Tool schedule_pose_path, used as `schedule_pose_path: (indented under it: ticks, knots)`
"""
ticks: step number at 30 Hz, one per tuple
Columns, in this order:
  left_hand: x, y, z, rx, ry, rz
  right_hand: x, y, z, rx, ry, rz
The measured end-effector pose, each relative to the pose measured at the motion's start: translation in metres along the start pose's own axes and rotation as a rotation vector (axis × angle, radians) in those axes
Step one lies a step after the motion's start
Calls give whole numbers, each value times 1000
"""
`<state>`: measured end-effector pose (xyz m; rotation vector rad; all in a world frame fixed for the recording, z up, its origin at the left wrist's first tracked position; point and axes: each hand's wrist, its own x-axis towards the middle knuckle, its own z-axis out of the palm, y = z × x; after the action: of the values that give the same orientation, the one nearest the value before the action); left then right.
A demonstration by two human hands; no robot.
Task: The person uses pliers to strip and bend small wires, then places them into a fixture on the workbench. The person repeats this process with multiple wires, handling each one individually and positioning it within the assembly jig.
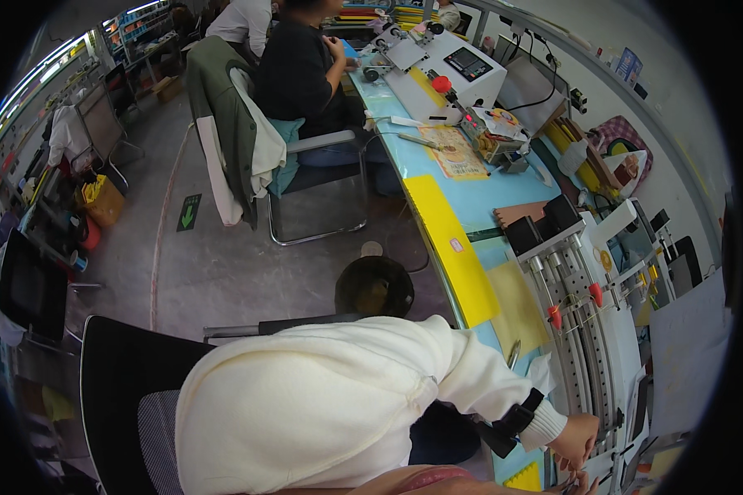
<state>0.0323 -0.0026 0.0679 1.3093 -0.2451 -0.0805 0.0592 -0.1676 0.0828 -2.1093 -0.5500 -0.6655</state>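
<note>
My left hand (575,439), at the end of a white sleeve with a black strap on the wrist, is closed at the lower right. Its fingers curl downward, and what they hold is too small to make out. Just below, my right hand (582,483) shows only in part at the lower edge, with its fingers bent close to the left fingertips. Both hands are over the front of a long machine (582,346) with metal rails and red-tipped parts. A slim metal tool (513,355) and a crumpled white tissue (541,373) lie near my left forearm.
Yellow sheets (450,247) run along the blue-covered bench edge. Farther up stands a white machine (446,78) with a screen, where a co-worker (301,74) in a dark top sits. A dark round bin (375,287) and a chair with a green jacket (231,124) stand left of the bench.
</note>
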Motion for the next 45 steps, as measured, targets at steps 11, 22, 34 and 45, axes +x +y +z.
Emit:
schedule_pose_path:
  ticks: [11,22,34,45]
  knots:
    - [-38,24,-15,-105,7,165,0,-32,9,24,-18,-56]
    - [-85,43,-36,446,193,456,-15,-57,5,87,-101,-75]
    - [-132,40,-76,406,197,452,-41,-123,23,294,-379,-127]
    - [-172,32,-96,599,379,409,-4,-144,96,382,-435,77]
